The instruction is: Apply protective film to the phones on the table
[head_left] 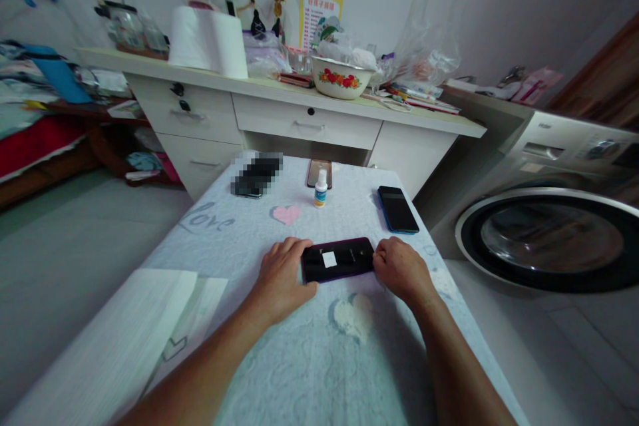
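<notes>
A black smartphone with a small white square on its upper face lies crosswise on the cloth-covered table. My left hand grips its left end, thumb at the near corner and fingers at the far one. At the opposite end, my right hand is closed with curled fingers against the phone's edge; its fingertips are hidden. Beyond the phone stands a small white spray bottle with a blue and orange label. Behind that lies a brownish phone case or phone. Another dark phone with a blue edge rests farther right.
A blurred-out dark object lies at the table's far left. White folded sheets or cloth cover the near left edge. Behind is a white desk bearing paper rolls and a flowered bowl. A washing machine stands right.
</notes>
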A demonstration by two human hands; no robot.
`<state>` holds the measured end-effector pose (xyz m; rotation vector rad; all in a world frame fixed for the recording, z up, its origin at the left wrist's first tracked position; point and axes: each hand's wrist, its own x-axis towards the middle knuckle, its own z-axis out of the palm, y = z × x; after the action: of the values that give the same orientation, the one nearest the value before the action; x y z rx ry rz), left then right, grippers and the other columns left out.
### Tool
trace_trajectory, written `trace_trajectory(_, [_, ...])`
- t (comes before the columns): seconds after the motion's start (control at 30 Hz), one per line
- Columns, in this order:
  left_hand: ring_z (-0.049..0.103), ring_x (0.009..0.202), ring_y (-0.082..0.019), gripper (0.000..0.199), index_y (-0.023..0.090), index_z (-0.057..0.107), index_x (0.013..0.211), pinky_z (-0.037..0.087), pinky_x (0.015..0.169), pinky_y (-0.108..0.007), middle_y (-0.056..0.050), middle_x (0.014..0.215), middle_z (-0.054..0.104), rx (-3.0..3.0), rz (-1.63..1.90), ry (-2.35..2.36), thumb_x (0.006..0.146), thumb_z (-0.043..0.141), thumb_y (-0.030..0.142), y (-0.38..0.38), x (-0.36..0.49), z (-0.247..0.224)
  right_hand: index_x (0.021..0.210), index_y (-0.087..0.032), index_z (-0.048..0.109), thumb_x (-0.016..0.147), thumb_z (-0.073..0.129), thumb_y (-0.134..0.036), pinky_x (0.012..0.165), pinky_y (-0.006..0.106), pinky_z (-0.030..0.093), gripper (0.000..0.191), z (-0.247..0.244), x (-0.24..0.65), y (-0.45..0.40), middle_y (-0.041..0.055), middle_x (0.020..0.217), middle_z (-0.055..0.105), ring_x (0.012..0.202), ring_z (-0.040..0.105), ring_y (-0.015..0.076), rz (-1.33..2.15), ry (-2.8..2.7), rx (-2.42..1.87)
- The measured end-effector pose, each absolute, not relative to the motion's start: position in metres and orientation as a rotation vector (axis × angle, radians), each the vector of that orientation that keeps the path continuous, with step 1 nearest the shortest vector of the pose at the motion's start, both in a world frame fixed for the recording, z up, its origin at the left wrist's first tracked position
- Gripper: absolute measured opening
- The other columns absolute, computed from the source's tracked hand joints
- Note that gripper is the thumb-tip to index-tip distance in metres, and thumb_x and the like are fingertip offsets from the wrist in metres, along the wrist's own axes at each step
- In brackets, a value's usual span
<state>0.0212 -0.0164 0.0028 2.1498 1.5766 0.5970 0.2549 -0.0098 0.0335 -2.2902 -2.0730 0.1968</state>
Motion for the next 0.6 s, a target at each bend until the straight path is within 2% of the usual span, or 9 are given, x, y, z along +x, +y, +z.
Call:
trace_trajectory(0.23, [0.048, 0.105, -0.026, 0.055, 0.022, 0.050, 0.116, 0.038, 0.092, -0.039, -0.006, 0.114, 0.054, 2.156, 0.614, 1.582, 0.062, 0.062, 0.025, -0.016, 0.021, 0.003, 0.082, -0.019, 0.063, 0.085, 0.048, -0.024, 0.061, 0.026, 0.029, 0.016, 0.027, 0.249, -0.010, 0.0059, 0.087, 0.060, 0.072, 0.052, 0.0148, 0.238, -2.134, -2.097])
trace_trajectory(0.6, [0.049, 0.104, -0.026, 0.056, 0.021, 0.049, 0.116, 0.038, 0.093, -0.038, -0.006, 0.113, 0.055, 2.168, 0.673, 1.573, 0.062, 0.064, 0.022, -0.015, 0.022, 0.002, 0.087, -0.019, 0.063, 0.088, 0.050, -0.021, 0.067, 0.023, 0.037, 0.013, 0.019, 0.231, -0.014, 0.0037, 0.089, 0.056, 0.074, 0.053, 0.0117, 0.433, -2.287, -1.632])
